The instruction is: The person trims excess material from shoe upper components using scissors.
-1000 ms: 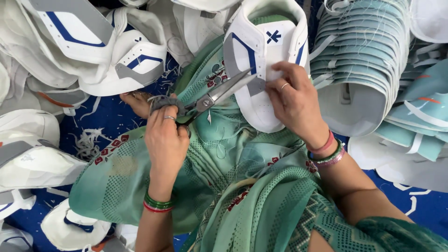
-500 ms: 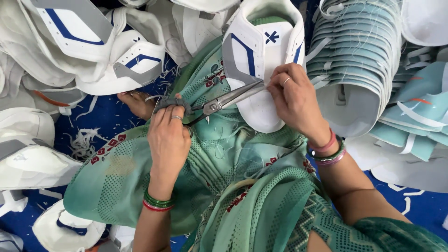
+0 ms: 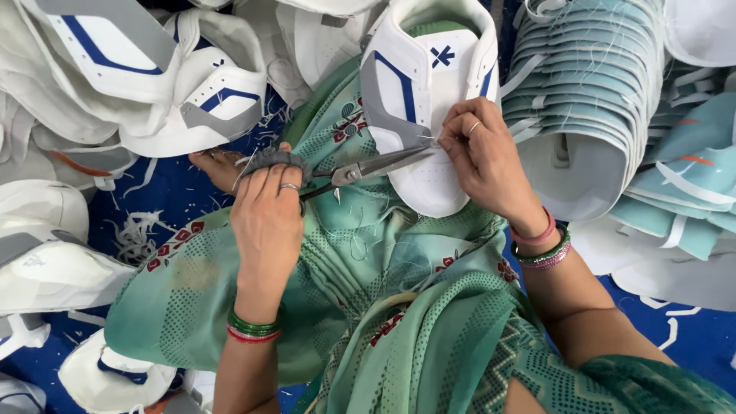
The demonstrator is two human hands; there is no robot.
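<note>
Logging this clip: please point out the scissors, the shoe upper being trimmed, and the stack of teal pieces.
scissors (image 3: 368, 170): head view, on the metal blades near the pivot.
white shoe upper (image 3: 429, 80): head view, on its white middle panel.
stack of teal pieces (image 3: 583, 84): head view, on the layered edges.

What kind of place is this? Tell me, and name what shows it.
Probably a shoe-making workshop. The left hand works scissors at a white and blue shoe upper pinched by the right hand, with a nested stack of teal uppers alongside.
</note>
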